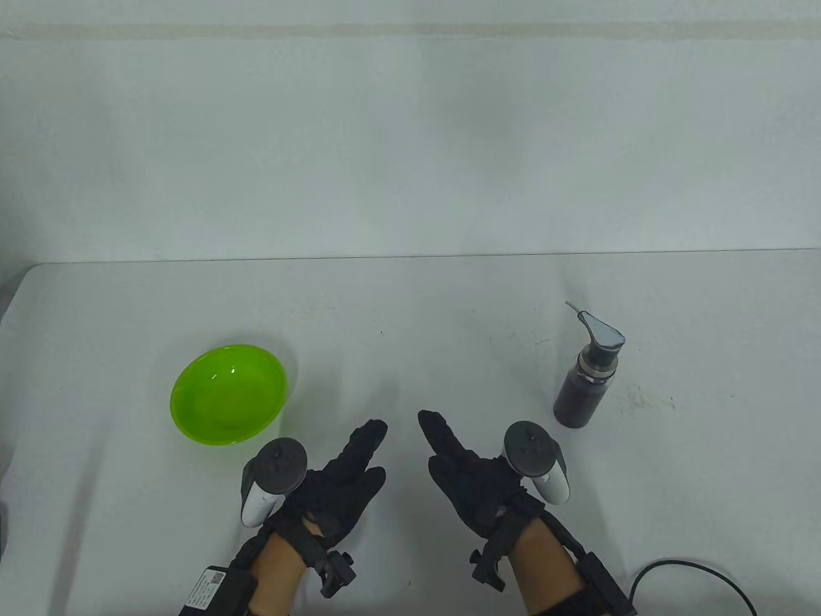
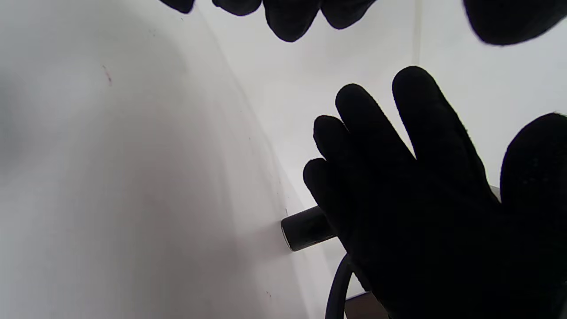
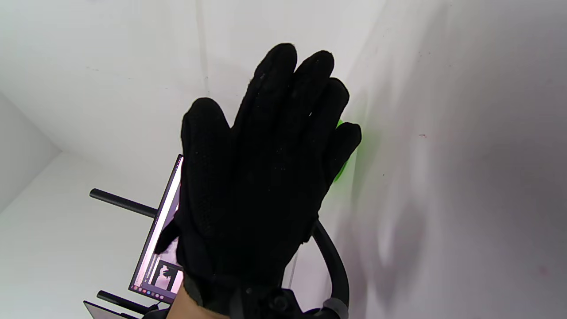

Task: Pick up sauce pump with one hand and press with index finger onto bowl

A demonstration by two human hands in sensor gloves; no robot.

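The dark sauce pump bottle [image 1: 587, 385] with a silver pump head stands upright on the table's right side. The green bowl [image 1: 228, 403] sits on the left. My left hand [image 1: 369, 449] and right hand [image 1: 442, 443] hover low at the front centre, fingers stretched out, palms facing each other, both holding nothing. The bottle is to the right of my right hand, the bowl to the left of my left hand. In the left wrist view my right hand [image 2: 421, 199] covers most of the bottle [image 2: 305, 228]. In the right wrist view my left hand [image 3: 266, 177] hides most of the bowl [image 3: 343, 170].
A white table [image 1: 410, 321] meets a pale wall behind. A black cable [image 1: 693, 571] curls at the front right corner. A monitor [image 3: 161, 248] shows off the table in the right wrist view.
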